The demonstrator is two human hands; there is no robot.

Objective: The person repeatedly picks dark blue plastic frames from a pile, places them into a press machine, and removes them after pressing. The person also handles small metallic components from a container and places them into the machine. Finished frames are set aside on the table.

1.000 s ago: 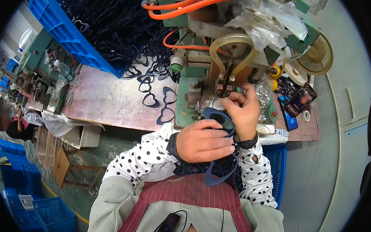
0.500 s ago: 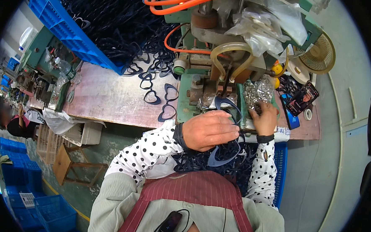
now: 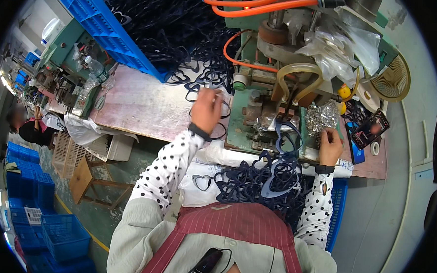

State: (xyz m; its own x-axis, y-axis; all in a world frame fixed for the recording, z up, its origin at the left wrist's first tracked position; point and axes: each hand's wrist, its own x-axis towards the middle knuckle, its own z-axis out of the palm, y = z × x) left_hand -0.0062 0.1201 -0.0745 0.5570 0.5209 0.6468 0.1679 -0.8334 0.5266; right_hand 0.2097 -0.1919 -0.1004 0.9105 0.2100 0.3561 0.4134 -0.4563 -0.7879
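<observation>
My left hand (image 3: 206,112) is over the table at a dark heart-shaped glasses frame (image 3: 226,109). Its fingers are bent but apart, and I see no grip on the frame. My right hand (image 3: 330,149) is at the near edge of a heap of small shiny metal pieces (image 3: 322,117), thumb and fingers pinched together; what lies between them is too small to name. Between the hands, a navy glasses frame (image 3: 300,133) sits upright at the green press (image 3: 238,132), held by neither hand. A lighter blue frame (image 3: 274,193) lies below it, on a pile of dark frames (image 3: 240,184).
A blue crate (image 3: 128,57) full of dark frames stands tilted at the back left. Orange hoses (image 3: 265,8) and plastic bags (image 3: 327,43) hang about the press. At right are a phone (image 3: 369,128), a tape roll (image 3: 374,148) and a fan (image 3: 392,79). A person (image 3: 28,129) sits far left.
My left hand has left the glasses frame at the press and moved left to the frames on the table. My right hand stays at the metal pieces. The whole view has shifted slightly.
</observation>
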